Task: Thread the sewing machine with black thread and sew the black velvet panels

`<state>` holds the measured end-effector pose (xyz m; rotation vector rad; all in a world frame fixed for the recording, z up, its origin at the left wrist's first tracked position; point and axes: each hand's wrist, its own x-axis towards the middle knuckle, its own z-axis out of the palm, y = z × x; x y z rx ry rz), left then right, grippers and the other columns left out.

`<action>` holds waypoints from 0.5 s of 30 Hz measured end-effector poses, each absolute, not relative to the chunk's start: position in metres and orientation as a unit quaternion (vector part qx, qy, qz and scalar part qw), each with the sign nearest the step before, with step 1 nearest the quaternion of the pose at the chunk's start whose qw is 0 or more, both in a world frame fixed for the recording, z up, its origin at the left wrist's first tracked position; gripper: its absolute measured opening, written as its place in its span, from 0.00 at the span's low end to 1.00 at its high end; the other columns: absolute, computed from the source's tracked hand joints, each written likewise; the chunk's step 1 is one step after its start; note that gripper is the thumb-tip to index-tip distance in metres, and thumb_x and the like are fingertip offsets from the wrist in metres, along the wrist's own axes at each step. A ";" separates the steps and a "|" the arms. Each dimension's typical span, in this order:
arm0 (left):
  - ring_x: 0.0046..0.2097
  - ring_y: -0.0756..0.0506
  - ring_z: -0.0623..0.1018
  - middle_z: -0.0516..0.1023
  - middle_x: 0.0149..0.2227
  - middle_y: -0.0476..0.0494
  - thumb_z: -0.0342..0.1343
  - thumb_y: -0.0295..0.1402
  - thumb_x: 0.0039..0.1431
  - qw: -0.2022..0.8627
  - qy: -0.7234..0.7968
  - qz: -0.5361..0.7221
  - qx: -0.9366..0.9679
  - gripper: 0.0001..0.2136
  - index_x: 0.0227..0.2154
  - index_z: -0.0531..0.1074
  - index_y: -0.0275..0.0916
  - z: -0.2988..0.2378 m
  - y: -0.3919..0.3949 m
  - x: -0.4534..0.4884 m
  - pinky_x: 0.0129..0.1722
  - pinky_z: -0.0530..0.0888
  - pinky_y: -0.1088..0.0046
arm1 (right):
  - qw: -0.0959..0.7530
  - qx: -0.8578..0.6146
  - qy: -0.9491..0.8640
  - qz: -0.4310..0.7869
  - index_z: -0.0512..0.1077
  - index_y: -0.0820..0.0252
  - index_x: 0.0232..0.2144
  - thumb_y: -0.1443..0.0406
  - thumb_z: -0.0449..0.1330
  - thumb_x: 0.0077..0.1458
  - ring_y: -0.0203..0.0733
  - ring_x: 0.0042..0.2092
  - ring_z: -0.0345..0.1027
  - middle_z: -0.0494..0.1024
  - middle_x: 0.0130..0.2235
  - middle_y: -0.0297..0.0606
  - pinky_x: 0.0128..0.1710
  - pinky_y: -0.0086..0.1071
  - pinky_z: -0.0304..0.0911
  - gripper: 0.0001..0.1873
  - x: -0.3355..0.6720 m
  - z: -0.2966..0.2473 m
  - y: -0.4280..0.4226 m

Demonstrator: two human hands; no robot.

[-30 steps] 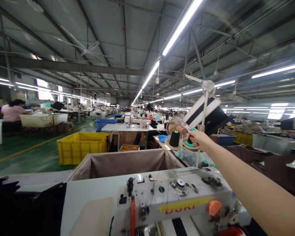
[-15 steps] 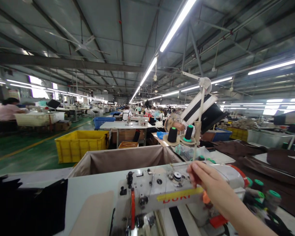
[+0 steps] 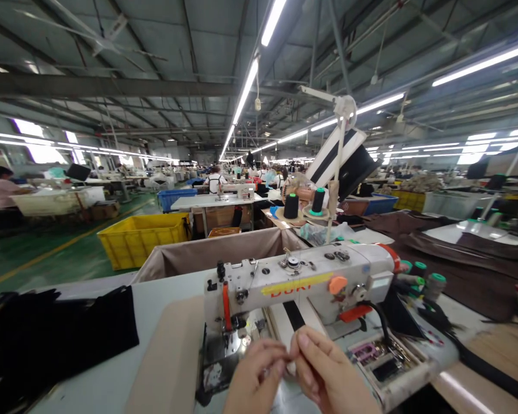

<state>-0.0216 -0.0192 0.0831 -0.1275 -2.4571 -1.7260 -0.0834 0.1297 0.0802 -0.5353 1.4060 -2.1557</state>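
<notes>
My left hand [image 3: 259,374] and my right hand [image 3: 326,368] meet in front of the sewing machine [image 3: 244,282], fingertips pinched close together. Whatever lies between their fingers is too small or hidden to make out. Behind the hands, a white strip with a black band [image 3: 292,315] runs under the machine's arm. A bobbin [image 3: 292,262] sits on top of the machine. The needle area with its metal plate [image 3: 218,368] is left of my left hand. An orange knob [image 3: 337,284] and a red lever [image 3: 355,313] are on the machine's front, above my right hand.
Black fabric pieces [image 3: 69,339] lie on the table at left. A parts tray [image 3: 388,362] is at right. Black thread cones [image 3: 290,207] stand behind the machine. A fabric-lined bin [image 3: 216,253] and a yellow crate [image 3: 144,238] stand beyond. A person [image 3: 0,192] sits far left.
My right hand has come down from the top of the machine to its front. My left hand has come into view and meets it. The view has tilted downward.
</notes>
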 end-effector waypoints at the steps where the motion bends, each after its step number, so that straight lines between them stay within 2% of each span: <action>1: 0.55 0.42 0.70 0.72 0.52 0.38 0.48 0.44 0.64 0.085 -0.818 -0.568 -0.036 0.18 0.44 0.77 0.37 0.087 -0.020 -0.026 0.59 0.63 0.65 | 0.253 -0.203 0.525 -0.787 0.67 0.59 0.28 0.45 0.57 0.55 0.27 0.17 0.41 0.54 0.15 0.24 0.17 0.27 0.37 0.23 -0.079 0.073 0.129; 2: 0.56 0.43 0.69 0.71 0.54 0.40 0.46 0.43 0.65 0.092 -0.816 -0.570 -0.030 0.19 0.46 0.77 0.39 0.093 -0.019 -0.029 0.60 0.61 0.66 | 0.251 -0.211 0.537 -0.777 0.67 0.59 0.28 0.45 0.56 0.56 0.27 0.17 0.41 0.54 0.15 0.24 0.17 0.27 0.38 0.23 -0.074 0.066 0.129; 3: 0.51 0.45 0.72 0.72 0.52 0.40 0.46 0.44 0.66 0.083 -0.809 -0.581 -0.030 0.19 0.46 0.77 0.39 0.098 -0.016 -0.031 0.57 0.64 0.68 | 0.248 -0.218 0.549 -0.768 0.67 0.60 0.29 0.45 0.55 0.56 0.27 0.17 0.42 0.55 0.15 0.24 0.17 0.27 0.39 0.23 -0.069 0.059 0.128; 5: 0.34 0.51 0.73 0.76 0.41 0.41 0.50 0.44 0.64 0.045 -0.782 -0.622 -0.023 0.19 0.43 0.77 0.35 0.107 -0.007 -0.034 0.38 0.70 0.74 | 0.237 -0.222 0.570 -0.754 0.68 0.60 0.30 0.45 0.54 0.58 0.28 0.17 0.44 0.55 0.16 0.24 0.17 0.27 0.41 0.23 -0.058 0.048 0.128; 6: 0.25 0.54 0.68 0.75 0.35 0.42 0.52 0.44 0.62 0.027 -0.761 -0.648 -0.016 0.18 0.41 0.77 0.33 0.109 -0.002 -0.034 0.28 0.66 0.76 | 0.228 -0.220 0.584 -0.748 0.68 0.60 0.31 0.45 0.53 0.58 0.28 0.17 0.45 0.55 0.16 0.24 0.18 0.27 0.42 0.23 -0.054 0.045 0.130; 8: 0.19 0.58 0.59 0.74 0.29 0.44 0.56 0.43 0.60 0.017 -0.719 -0.695 0.005 0.18 0.38 0.76 0.30 0.110 0.006 -0.034 0.19 0.55 0.79 | 0.225 -0.220 0.628 -0.712 0.69 0.60 0.31 0.46 0.52 0.59 0.29 0.18 0.48 0.58 0.17 0.25 0.20 0.28 0.45 0.23 -0.051 0.040 0.139; 9: 0.20 0.57 0.61 0.75 0.29 0.43 0.57 0.42 0.59 0.021 -0.697 -0.716 0.012 0.17 0.37 0.75 0.29 0.108 0.009 -0.034 0.18 0.55 0.80 | 0.224 -0.231 0.662 -0.677 0.70 0.60 0.31 0.47 0.52 0.59 0.30 0.20 0.52 0.61 0.19 0.28 0.21 0.28 0.49 0.22 -0.054 0.039 0.147; 11: 0.24 0.55 0.68 0.75 0.30 0.42 0.58 0.41 0.59 0.031 -0.656 -0.754 0.023 0.16 0.37 0.74 0.30 0.104 0.009 -0.034 0.20 0.61 0.81 | 0.181 -0.269 0.753 -0.572 0.72 0.59 0.30 0.51 0.52 0.61 0.35 0.29 0.63 0.69 0.26 0.33 0.30 0.31 0.58 0.20 -0.069 0.033 0.173; 13: 0.29 0.52 0.73 0.74 0.28 0.43 0.59 0.40 0.58 0.035 -0.620 -0.783 0.034 0.14 0.37 0.74 0.30 0.102 0.006 -0.034 0.26 0.68 0.80 | 0.057 -0.295 0.851 -0.431 0.73 0.58 0.30 0.56 0.49 0.63 0.43 0.41 0.66 0.73 0.35 0.39 0.43 0.37 0.61 0.18 -0.096 0.023 0.206; 15: 0.28 0.53 0.71 0.72 0.27 0.46 0.60 0.39 0.57 0.033 -0.595 -0.802 0.047 0.13 0.36 0.74 0.31 0.104 0.002 -0.034 0.28 0.69 0.80 | -0.065 -0.252 0.926 -0.272 0.75 0.59 0.38 0.63 0.47 0.63 0.48 0.46 0.65 0.74 0.41 0.44 0.51 0.44 0.58 0.16 -0.129 0.004 0.240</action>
